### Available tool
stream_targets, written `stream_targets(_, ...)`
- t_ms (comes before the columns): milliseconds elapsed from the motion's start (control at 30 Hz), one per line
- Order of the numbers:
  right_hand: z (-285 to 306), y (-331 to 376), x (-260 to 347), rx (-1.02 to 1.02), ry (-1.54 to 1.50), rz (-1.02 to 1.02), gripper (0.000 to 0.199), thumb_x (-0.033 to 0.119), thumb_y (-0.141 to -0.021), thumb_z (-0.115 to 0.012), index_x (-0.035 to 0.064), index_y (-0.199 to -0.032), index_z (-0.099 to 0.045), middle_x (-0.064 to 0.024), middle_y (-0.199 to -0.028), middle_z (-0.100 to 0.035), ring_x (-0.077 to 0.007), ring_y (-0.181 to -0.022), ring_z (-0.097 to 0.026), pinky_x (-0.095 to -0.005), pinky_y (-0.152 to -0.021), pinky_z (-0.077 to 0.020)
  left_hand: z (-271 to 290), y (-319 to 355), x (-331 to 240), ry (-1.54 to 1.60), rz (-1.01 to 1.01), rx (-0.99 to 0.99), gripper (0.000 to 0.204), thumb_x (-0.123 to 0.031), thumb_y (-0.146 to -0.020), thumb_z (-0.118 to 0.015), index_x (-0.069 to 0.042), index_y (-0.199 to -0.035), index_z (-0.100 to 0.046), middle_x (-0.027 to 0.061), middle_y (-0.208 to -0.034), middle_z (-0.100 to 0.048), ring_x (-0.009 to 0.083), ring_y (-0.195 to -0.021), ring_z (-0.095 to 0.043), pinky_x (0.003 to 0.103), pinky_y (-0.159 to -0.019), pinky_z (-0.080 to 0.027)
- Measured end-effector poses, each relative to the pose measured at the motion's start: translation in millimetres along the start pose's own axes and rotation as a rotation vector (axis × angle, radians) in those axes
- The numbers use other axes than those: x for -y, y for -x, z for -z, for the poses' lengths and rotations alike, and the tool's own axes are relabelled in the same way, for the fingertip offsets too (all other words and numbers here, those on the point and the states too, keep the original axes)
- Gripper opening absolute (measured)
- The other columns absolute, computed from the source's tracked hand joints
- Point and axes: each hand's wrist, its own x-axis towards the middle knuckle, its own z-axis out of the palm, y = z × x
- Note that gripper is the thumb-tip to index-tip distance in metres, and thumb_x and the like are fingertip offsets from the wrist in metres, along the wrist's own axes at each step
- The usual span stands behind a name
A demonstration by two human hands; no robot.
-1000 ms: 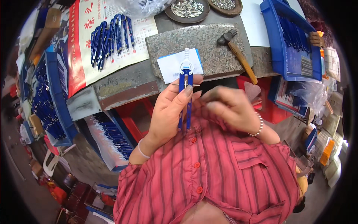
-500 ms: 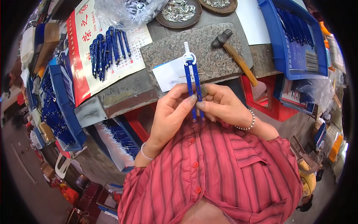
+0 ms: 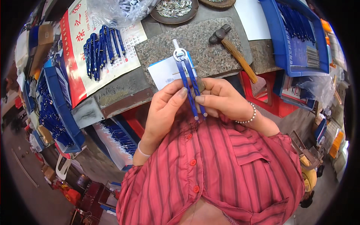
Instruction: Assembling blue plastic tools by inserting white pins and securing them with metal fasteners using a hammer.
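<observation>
Since the earlier pictures the blue metal drawing compass with the silver hinge (image 3: 186, 73) has been drawn off the grey speckled stone slab (image 3: 210, 48) toward the chest, and its two legs, closed a second ago, are now spread slightly at the tips. It is held upright in front of the red striped shirt (image 3: 225, 165), hinge end over the near edge of the slab and above the white paper card (image 3: 165, 71). The left hand (image 3: 163, 108) is closed on the left leg, fingertips pressed against it; the right hand (image 3: 221, 99) is pinched on the right leg. From this it is judged that the hinge is being tried or adjusted on a freshly assembled piece. Beyond the slab to the right a wooden-handled hammer (image 3: 234, 52) lies untouched; to its left a bunch of like blue compasses (image 3: 101, 50) rests on a red-and-white printed sheet (image 3: 80, 75); behind it a round dish of small metal parts (image 3: 174, 9) stands on the desk.
</observation>
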Motion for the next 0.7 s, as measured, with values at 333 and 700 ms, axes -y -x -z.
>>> stream_targets(333,3.2,1.2,-19.9,0.111,-0.129,-0.03,0.04,0.035,-0.097,-0.042,-0.0013,-0.109,-0.056,-0.0127,-0.091,-0.065,-0.0067,-0.055,-0.052,-0.0175,-0.051,-0.042,1.0,-0.7,-2.6,0.197,0.053,-0.038,0.02,-0.014,-0.093,-0.055,0.002,-0.104,-0.059,0.0078,-0.088,-0.064,0.0125,-0.065,-0.06,0.024,-0.048,-0.048)
stream_targets(700,-9.4,7.5,-15.8,0.117,0.045,-0.044,0.029,0.019,-0.094,-0.047,-0.0021,-0.113,-0.055,-0.0097,-0.089,-0.065,-0.0067,-0.054,-0.05,-0.0182,-0.052,-0.041,1.3,11.3,0.4,0.09,0.013,-0.049,0.024,-0.022,-0.099,-0.045,0.0,-0.097,-0.055,0.0029,-0.079,-0.057,0.0067,-0.064,-0.051,0.022,-0.05,-0.046)
